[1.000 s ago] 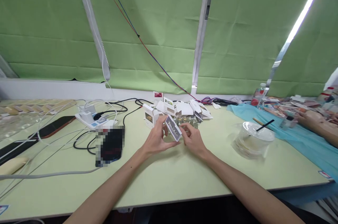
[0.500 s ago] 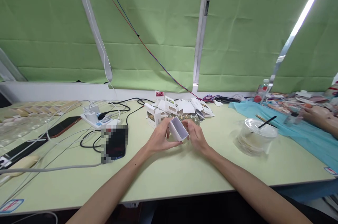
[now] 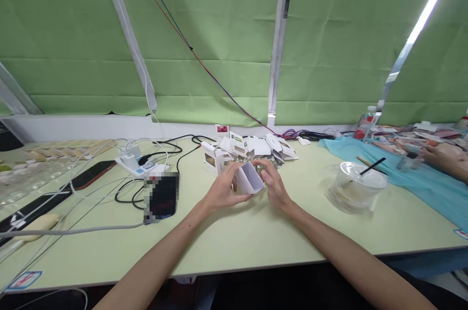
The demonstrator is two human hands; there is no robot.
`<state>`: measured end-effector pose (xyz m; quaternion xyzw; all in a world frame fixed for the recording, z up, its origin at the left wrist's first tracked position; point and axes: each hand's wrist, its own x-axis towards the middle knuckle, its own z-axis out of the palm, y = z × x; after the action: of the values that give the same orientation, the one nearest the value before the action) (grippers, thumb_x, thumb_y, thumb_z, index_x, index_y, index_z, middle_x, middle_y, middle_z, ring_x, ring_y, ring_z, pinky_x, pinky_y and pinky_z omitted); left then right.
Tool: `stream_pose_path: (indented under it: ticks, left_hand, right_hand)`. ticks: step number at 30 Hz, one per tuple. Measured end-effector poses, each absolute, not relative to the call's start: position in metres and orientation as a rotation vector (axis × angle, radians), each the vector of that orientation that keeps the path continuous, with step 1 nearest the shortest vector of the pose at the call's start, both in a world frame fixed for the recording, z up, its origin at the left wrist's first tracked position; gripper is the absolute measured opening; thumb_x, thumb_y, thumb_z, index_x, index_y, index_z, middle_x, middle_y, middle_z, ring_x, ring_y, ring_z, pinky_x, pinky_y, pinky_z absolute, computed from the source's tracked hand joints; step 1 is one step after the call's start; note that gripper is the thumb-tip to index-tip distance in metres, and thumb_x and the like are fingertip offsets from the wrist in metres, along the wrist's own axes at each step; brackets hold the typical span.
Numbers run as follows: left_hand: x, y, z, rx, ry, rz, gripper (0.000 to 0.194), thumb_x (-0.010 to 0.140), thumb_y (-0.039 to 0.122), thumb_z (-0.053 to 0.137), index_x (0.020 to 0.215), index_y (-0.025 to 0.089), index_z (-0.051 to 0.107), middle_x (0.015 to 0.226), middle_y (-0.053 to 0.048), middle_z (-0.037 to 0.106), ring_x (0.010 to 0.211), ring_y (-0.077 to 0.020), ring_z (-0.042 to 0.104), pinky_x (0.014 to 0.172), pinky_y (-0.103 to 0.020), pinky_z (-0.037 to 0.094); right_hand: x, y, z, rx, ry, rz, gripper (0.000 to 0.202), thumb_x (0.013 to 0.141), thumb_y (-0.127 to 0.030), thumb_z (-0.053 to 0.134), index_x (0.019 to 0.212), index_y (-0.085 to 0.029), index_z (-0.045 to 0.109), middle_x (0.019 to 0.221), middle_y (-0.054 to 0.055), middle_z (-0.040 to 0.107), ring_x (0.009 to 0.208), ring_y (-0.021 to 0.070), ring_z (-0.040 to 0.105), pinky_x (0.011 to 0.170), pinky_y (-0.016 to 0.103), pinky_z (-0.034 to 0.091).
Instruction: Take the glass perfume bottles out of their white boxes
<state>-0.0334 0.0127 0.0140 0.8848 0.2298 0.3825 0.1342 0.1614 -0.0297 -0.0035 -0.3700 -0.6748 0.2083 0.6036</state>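
My left hand (image 3: 224, 187) is closed around a small white cardboard box (image 3: 251, 178), its thumb along the near lower edge. The box is tilted, with one open end facing me, and its inside walls show. Close by the box's right side is my right hand (image 3: 275, 184), fingers curved and somewhat apart. Whether its fingertips touch the box's rim I cannot tell. Just behind both hands lies a heap of small white boxes (image 3: 259, 146), some with printed pictures, with shiny clear pieces partly hidden among them.
Left on the table (image 3: 219, 251) are a phone (image 3: 166, 195), a power strip (image 3: 141, 166), cables and clear plastic trays (image 3: 32, 178). To the right stands a clear plastic tub (image 3: 356, 185) with a dark stick on top. Beyond it, a blue cloth (image 3: 409, 178) and another person's hand (image 3: 437, 154).
My right hand has lifted slightly, its index finger higher and farther from the box's rim. The box has turned a little, its opening facing me more. The view has shifted slightly.
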Motion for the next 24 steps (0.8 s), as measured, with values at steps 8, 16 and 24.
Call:
stream_pose_path:
  ticks: [8,16,24]
  left_hand:
    - [-0.0331,0.0129,0.0137,2.580,0.661,1.073,0.071,0.076,0.038,0.078,0.135,0.025,0.041,0.128,-0.012,0.055,0.092,-0.0215,0.064,0.057,-0.027,0.055]
    - [-0.0338,0.0120,0.0134,2.556,0.661,1.002,0.076,0.077,0.039,0.076,0.141,0.026,0.038,0.131,-0.013,0.053,0.085,-0.0179,0.064,0.054,-0.026,0.054]
    - [-0.0339,0.0111,0.0148,2.560,0.676,0.972,0.075,0.077,0.036,0.076,0.141,0.026,0.038,0.132,-0.013,0.053,0.091,-0.0194,0.063,0.058,-0.027,0.055]
  right_hand:
    - [0.1613,-0.0294,-0.0034,-0.830,-1.622,0.529,0.049,0.097,-0.055,0.041,0.137,-0.029,0.051,0.135,0.008,0.051,0.119,0.0272,0.054,0.087,0.040,0.053]
    - [0.1619,-0.0299,-0.0045,-0.767,-1.646,0.673,0.058,0.093,-0.058,0.046,0.144,-0.030,0.045,0.143,0.009,0.046,0.110,0.0269,0.059,0.084,0.040,0.054]
    - [0.1612,-0.0338,0.0002,-0.793,-1.653,0.783,0.063,0.091,-0.057,0.049,0.147,-0.029,0.040,0.147,0.011,0.043,0.085,0.0205,0.063,0.063,0.032,0.053]
